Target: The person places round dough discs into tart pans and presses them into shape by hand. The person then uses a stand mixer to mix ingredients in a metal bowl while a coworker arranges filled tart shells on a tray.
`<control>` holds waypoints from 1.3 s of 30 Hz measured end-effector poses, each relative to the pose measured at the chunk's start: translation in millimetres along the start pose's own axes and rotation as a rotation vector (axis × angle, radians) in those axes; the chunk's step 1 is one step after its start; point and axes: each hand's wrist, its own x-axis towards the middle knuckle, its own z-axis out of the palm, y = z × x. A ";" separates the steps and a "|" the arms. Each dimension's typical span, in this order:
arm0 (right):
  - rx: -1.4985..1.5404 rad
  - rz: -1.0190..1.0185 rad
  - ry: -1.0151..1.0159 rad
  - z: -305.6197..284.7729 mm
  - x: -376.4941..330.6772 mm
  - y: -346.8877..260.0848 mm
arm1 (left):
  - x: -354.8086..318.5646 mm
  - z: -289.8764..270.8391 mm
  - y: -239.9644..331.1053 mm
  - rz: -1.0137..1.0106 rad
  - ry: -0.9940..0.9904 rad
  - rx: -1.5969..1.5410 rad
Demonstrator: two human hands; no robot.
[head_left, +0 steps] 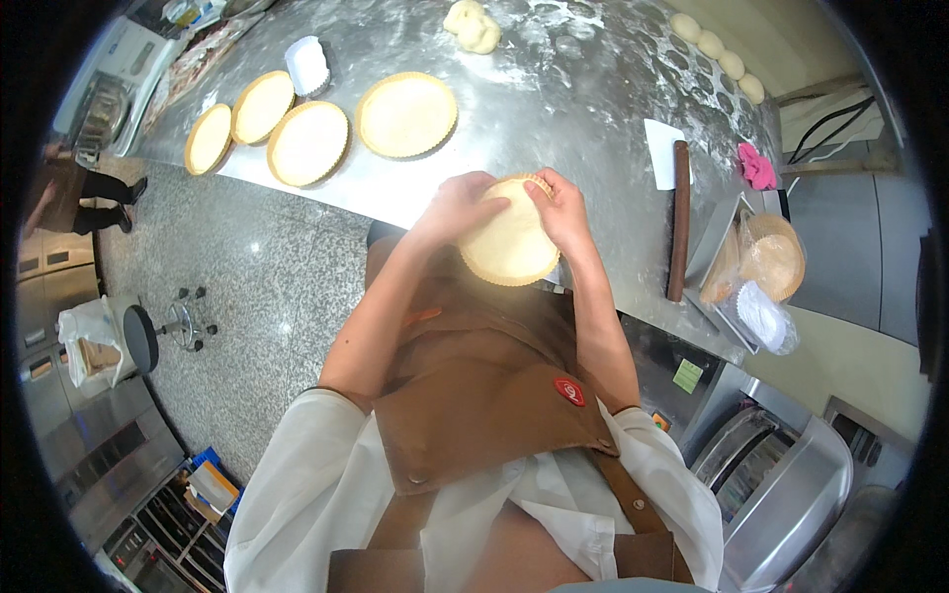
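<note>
A round tart shell (509, 242) of pale dough in a fluted case is tilted up at the near edge of the table, between my hands. My left hand (462, 206) grips its far left rim, with the thumb lying over the dough. On the far right rim my right hand (561, 211) is closed too, its thumb pressed against the inner edge. The fingers behind the case are mostly hidden. Away to the left, several dough-lined tart shells (406, 116) rest on the table. A white fluted paper case (307, 66) lies beside them.
Flour dusts the steel table (593, 128). Dough lumps (474, 28) lie at the far side, dough balls (710, 44) at the far right. A brown rolling pin (679, 222), white scraper (663, 148), pink cloth (756, 166) and bagged paper cases (773, 259) are on the right. Another person (74, 198) stands far left.
</note>
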 end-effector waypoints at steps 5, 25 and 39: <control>0.399 0.021 -0.163 -3.2 -10.6 -3.9 | -0.4 0.0 -8.8 -0.066 0.029 -0.177; 0.135 -0.119 -0.098 6.4 -16.3 -15.5 | 4.2 0.2 -15.0 -0.058 -0.032 -0.221; 0.280 -0.013 -0.231 -3.9 -13.6 -10.2 | -7.9 -5.4 -8.0 -0.114 0.003 -0.238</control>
